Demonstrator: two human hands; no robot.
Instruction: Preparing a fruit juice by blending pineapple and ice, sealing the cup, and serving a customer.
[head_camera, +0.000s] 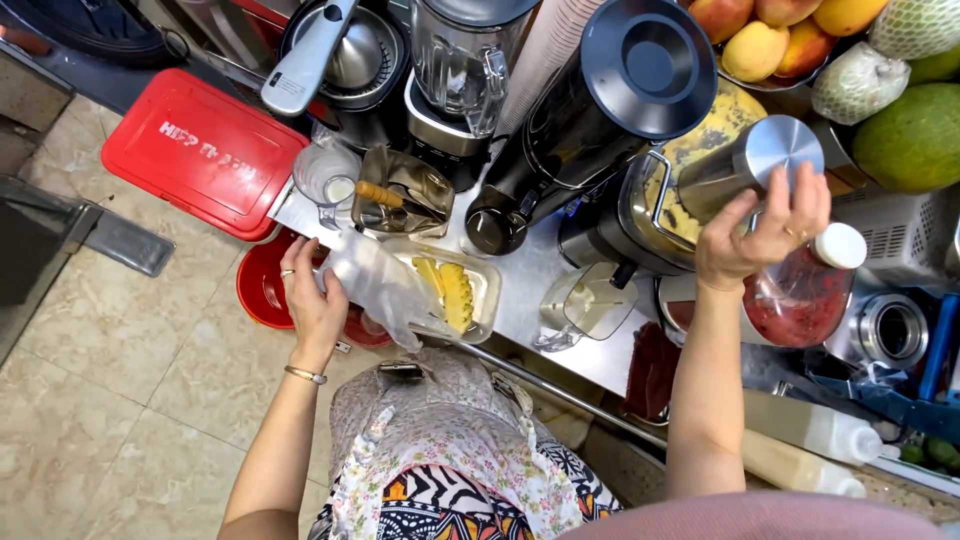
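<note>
Left hand (315, 300) grips a clear plastic glove (385, 285) over the pineapple tray (487, 290); right hand (765, 230) clasps a steel cup (750, 165), blenders (590, 110) crowding the desk (530, 290).

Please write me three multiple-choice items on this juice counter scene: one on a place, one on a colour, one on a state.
1. Where do the pineapple pieces lie?
A. in the clear tray
B. on the red lid
C. on the floor

2. What colour is the lid at the counter's end?
A. blue
B. red
C. green

3. What is the right hand doing?
A. resting flat on the counter
B. hanging free
C. gripping the steel cup

Key:
1 A: the yellow pineapple pieces sit inside the clear tray, next to the left hand, which holds a clear plastic glove.
2 B: the flat lid is plainly red.
3 C: the right hand is wrapped round the steel cup, tilted above the machine.
</note>
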